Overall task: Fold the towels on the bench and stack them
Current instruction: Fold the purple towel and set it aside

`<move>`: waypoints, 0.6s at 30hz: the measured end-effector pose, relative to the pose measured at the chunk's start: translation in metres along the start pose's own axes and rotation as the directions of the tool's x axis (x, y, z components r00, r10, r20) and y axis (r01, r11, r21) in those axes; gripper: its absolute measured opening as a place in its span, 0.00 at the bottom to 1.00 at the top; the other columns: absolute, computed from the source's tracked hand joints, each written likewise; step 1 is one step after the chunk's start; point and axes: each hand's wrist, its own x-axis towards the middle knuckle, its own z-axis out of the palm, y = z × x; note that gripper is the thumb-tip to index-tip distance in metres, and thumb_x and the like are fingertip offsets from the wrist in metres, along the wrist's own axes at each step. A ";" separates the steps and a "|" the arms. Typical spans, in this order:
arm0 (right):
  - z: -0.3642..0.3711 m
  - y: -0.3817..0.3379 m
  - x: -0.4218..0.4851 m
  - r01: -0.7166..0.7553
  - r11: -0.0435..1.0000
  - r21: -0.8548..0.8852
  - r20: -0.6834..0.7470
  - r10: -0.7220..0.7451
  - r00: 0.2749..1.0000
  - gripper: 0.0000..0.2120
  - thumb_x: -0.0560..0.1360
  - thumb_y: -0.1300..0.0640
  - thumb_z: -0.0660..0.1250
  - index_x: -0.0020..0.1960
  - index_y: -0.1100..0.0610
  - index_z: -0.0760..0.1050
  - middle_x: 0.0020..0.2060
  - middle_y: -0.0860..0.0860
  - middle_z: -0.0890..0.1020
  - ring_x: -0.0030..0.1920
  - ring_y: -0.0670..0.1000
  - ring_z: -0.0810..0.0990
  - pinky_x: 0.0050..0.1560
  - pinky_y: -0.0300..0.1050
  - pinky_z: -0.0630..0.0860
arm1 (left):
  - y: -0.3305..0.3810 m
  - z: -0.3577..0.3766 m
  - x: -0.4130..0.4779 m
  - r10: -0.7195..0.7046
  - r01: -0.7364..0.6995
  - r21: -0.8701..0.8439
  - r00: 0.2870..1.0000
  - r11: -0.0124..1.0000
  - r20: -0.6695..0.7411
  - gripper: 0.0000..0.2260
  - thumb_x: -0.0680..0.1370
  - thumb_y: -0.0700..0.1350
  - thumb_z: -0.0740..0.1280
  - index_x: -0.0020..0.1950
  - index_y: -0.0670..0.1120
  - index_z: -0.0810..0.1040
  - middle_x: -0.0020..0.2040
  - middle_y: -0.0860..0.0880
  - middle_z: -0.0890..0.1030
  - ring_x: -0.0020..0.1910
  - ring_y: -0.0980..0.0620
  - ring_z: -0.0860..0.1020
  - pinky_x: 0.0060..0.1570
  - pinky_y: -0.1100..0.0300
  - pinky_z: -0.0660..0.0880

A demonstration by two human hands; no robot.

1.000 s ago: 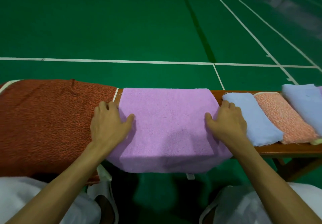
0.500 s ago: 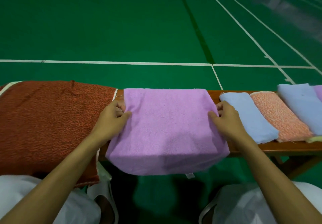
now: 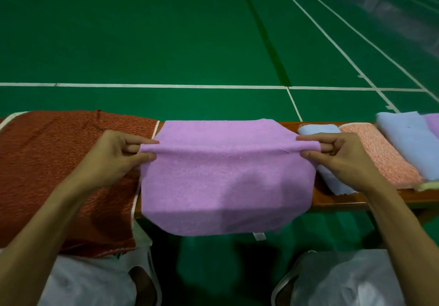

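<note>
- Lilac terry: the purple towel (image 3: 225, 182) lies across the wooden bench (image 3: 344, 198) at six o'clock of the view. Its near part hangs over the front edge, with a small white tag (image 3: 259, 236) at the hem. A ridge of cloth is raised across its full width.
- Left hand (image 3: 114, 158): at nine o'clock of the towel, thumb and fingers closed in a pinch on the left end of the raised ridge.
- Right hand (image 3: 342, 160): at three o'clock of the towel, pinching the right end in the same way.
- Rust-red towel (image 3: 59, 163): spread flat at nine o'clock, just beside the purple one, draping over the bench front.
- Pale blue folded towel (image 3: 318, 129): at three o'clock, partly hidden behind the right hand.
- Orange speckled towel (image 3: 380, 158) and larger blue towel (image 3: 408, 144): side by side further toward three o'clock, a strip of pale yellow cloth (image 3: 427, 185) showing at their near end.
- Green court floor (image 3: 166, 32): white lines, at twelve o'clock beyond the bench.
</note>
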 end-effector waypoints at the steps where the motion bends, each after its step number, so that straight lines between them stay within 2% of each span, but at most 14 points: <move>1: -0.004 -0.001 -0.001 0.035 0.998 -0.056 -0.025 -0.037 0.999 0.15 0.74 0.65 0.75 0.60 0.55 0.84 0.47 0.39 0.86 0.49 0.36 0.84 0.50 0.28 0.78 | 0.004 -0.001 -0.002 0.031 -0.030 0.018 0.999 0.999 -0.043 0.12 0.75 0.37 0.74 0.58 0.46 0.85 0.46 0.50 0.88 0.48 0.57 0.86 0.47 0.63 0.83; 3: -0.010 -0.004 -0.001 0.090 0.982 -0.164 -0.064 -0.101 0.993 0.15 0.74 0.65 0.76 0.60 0.57 0.84 0.48 0.43 0.87 0.45 0.34 0.83 0.46 0.25 0.76 | 0.011 -0.003 -0.006 0.077 -0.073 0.038 0.992 0.997 -0.105 0.09 0.74 0.39 0.75 0.54 0.45 0.87 0.43 0.51 0.88 0.44 0.57 0.86 0.43 0.65 0.82; 5: -0.012 -0.008 0.002 0.102 0.968 -0.231 -0.090 -0.126 0.988 0.13 0.74 0.64 0.75 0.58 0.56 0.85 0.41 0.44 0.87 0.36 0.38 0.83 0.38 0.26 0.76 | 0.016 -0.007 -0.006 0.075 -0.069 0.049 0.990 0.996 -0.116 0.07 0.73 0.44 0.75 0.50 0.47 0.87 0.37 0.48 0.87 0.34 0.53 0.85 0.35 0.64 0.81; 7: -0.010 -0.010 0.007 0.086 0.974 -0.212 -0.127 -0.115 0.985 0.11 0.75 0.66 0.74 0.54 0.54 0.86 0.29 0.39 0.83 0.26 0.43 0.79 0.30 0.28 0.73 | 0.016 -0.006 -0.003 0.041 -0.037 0.035 0.992 0.999 -0.118 0.05 0.75 0.46 0.74 0.49 0.49 0.87 0.31 0.42 0.84 0.26 0.47 0.78 0.27 0.61 0.74; 8: -0.006 -0.010 0.010 0.076 0.981 -0.177 -0.150 -0.103 0.983 0.10 0.76 0.66 0.73 0.53 0.54 0.86 0.26 0.39 0.82 0.23 0.43 0.76 0.28 0.28 0.71 | 0.015 -0.004 0.000 0.013 -0.011 0.020 0.991 1.000 -0.130 0.04 0.76 0.45 0.74 0.49 0.49 0.87 0.31 0.40 0.83 0.26 0.46 0.76 0.28 0.60 0.71; 10: 0.004 -0.012 0.016 0.033 0.991 -0.126 -0.205 -0.059 0.977 0.08 0.78 0.63 0.72 0.53 0.52 0.86 0.25 0.42 0.82 0.21 0.43 0.74 0.25 0.29 0.69 | 0.012 0.003 0.008 -0.057 0.050 -0.049 0.988 0.998 -0.142 0.03 0.79 0.42 0.71 0.49 0.46 0.86 0.32 0.38 0.83 0.25 0.47 0.76 0.26 0.61 0.72; 11: 0.010 -0.013 0.019 -0.011 0.997 -0.072 -0.231 -0.006 0.973 0.07 0.79 0.61 0.71 0.52 0.51 0.85 0.24 0.46 0.81 0.21 0.44 0.72 0.24 0.30 0.69 | 0.009 0.007 0.014 -0.109 0.095 -0.106 0.985 0.990 -0.135 0.04 0.80 0.40 0.70 0.50 0.44 0.85 0.31 0.39 0.82 0.23 0.51 0.76 0.24 0.64 0.73; 13: 0.023 -0.016 0.031 -0.121 0.978 0.169 -0.247 0.160 0.956 0.06 0.81 0.61 0.68 0.51 0.55 0.84 0.26 0.54 0.82 0.21 0.46 0.71 0.22 0.34 0.68 | 0.005 0.014 0.028 -0.214 0.188 -0.218 0.972 0.958 -0.101 0.06 0.83 0.40 0.66 0.55 0.42 0.82 0.27 0.45 0.81 0.21 0.56 0.74 0.20 0.67 0.69; 15: 0.035 -0.016 0.049 -0.233 0.889 0.395 -0.178 0.323 0.930 0.07 0.84 0.61 0.63 0.51 0.57 0.80 0.34 0.56 0.87 0.22 0.47 0.77 0.21 0.36 0.70 | 0.002 0.020 0.044 -0.249 0.210 -0.300 0.964 0.931 -0.098 0.07 0.84 0.41 0.64 0.58 0.42 0.80 0.26 0.49 0.80 0.19 0.58 0.72 0.19 0.68 0.65; 16: 0.039 -0.014 0.059 -0.274 0.849 0.452 -0.131 0.367 0.921 0.08 0.84 0.61 0.61 0.50 0.57 0.77 0.39 0.57 0.88 0.25 0.49 0.81 0.22 0.37 0.72 | 0.005 0.022 0.051 -0.250 0.199 -0.343 0.962 0.918 -0.110 0.07 0.85 0.42 0.64 0.58 0.42 0.80 0.26 0.49 0.81 0.19 0.59 0.72 0.19 0.68 0.65; 18: 0.045 -0.011 0.079 -0.298 0.787 0.540 -0.079 0.400 0.913 0.09 0.86 0.61 0.57 0.50 0.58 0.74 0.45 0.59 0.88 0.32 0.54 0.86 0.26 0.44 0.79 | 0.012 0.024 0.065 -0.255 0.184 -0.447 0.961 0.875 -0.104 0.05 0.85 0.44 0.63 0.56 0.44 0.78 0.32 0.46 0.85 0.23 0.57 0.79 0.21 0.68 0.71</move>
